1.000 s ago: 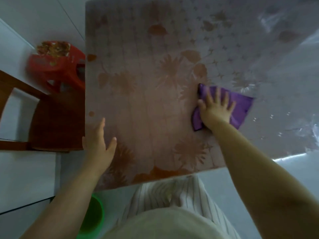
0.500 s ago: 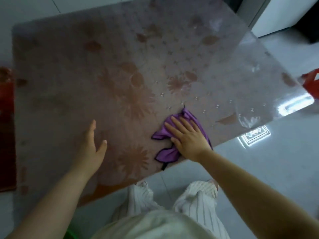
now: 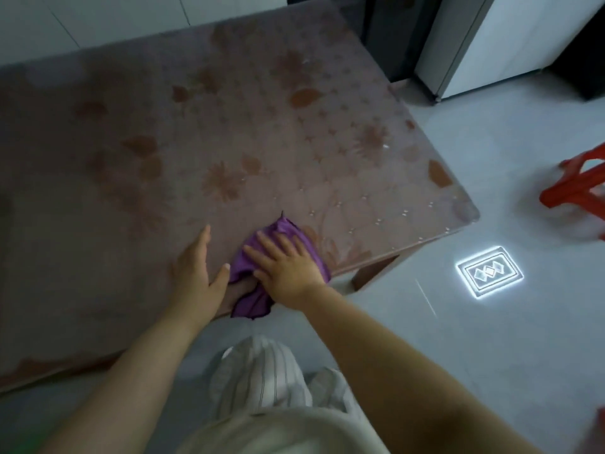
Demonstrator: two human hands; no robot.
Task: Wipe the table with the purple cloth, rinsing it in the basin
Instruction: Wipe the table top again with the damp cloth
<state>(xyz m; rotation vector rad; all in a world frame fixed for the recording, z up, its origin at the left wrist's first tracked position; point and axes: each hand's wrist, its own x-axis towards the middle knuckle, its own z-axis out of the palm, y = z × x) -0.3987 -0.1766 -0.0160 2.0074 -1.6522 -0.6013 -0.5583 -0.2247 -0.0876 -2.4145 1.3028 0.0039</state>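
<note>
The purple cloth [image 3: 251, 298] lies bunched at the near edge of the table [image 3: 137, 178], its lower corner hanging a little over the edge. My right hand [image 3: 288, 267] presses flat on top of it with straight, spread fingers. My left hand [image 3: 196, 273] rests flat on the tabletop just left of the cloth, thumb close to the cloth's left edge. The table has a brownish flower-patterned cover under a glossy sheet. The basin is out of sight except perhaps a green blur at the bottom left corner.
A red plastic stool [image 3: 579, 188] stands on the grey tiled floor to the right. A white appliance [image 3: 510, 44] stands at the back right beyond the table's far corner. A bright light reflection [image 3: 489, 276] lies on the floor. My striped trousers [image 3: 262, 378] are below.
My right hand has dragged the cloth toward the near table edge, and it now overhangs. The left hand and the cloth have come close together. The view has swung right.
</note>
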